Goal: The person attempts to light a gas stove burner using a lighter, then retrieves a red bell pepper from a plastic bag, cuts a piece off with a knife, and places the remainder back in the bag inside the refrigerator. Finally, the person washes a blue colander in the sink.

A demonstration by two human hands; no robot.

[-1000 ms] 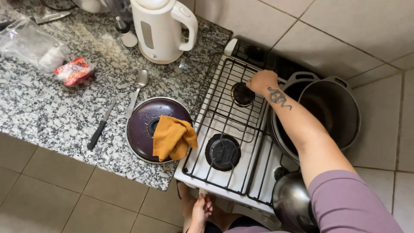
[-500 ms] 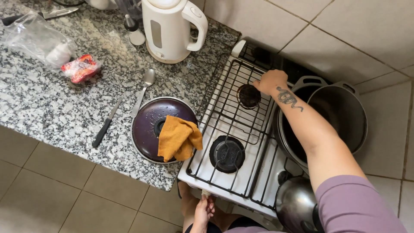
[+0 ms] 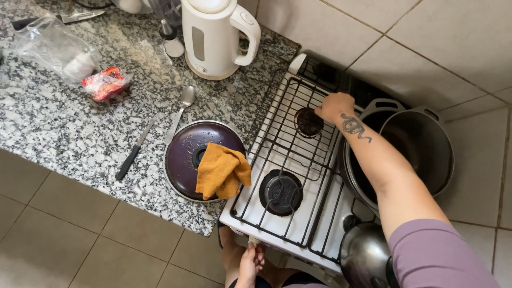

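1. The stove point(image 3: 298, 213) is a white gas cooktop under a black wire grate, standing just beside the speckled granite counter point(image 3: 64, 144).
2. The rear burner point(image 3: 308, 121) on the stove is a dark round cap under the grate; the front burner point(image 3: 280, 192) lies nearer the stove's front edge.
3. The right hand point(image 3: 335, 106) rests at the rear burner, its fingers bunched together and bent down to the grate at the burner's edge; whether they pinch anything cannot be told.
4. The left hand point(image 3: 250, 262) is at the stove's front edge, its fingers closed around a small pale knob point(image 3: 253, 241).
5. On the far side of the stove from the counter sits a large grey pot point(image 3: 421, 149), with a shiny metal pot point(image 3: 365, 256) at the front corner.
6. On the counter just beside the stove lies a dark purple lid point(image 3: 186, 154) with an orange cloth point(image 3: 223, 172) draped on it; beyond it, a spoon point(image 3: 181, 109), a black-handled knife point(image 3: 133, 152) and a white kettle point(image 3: 213, 37).
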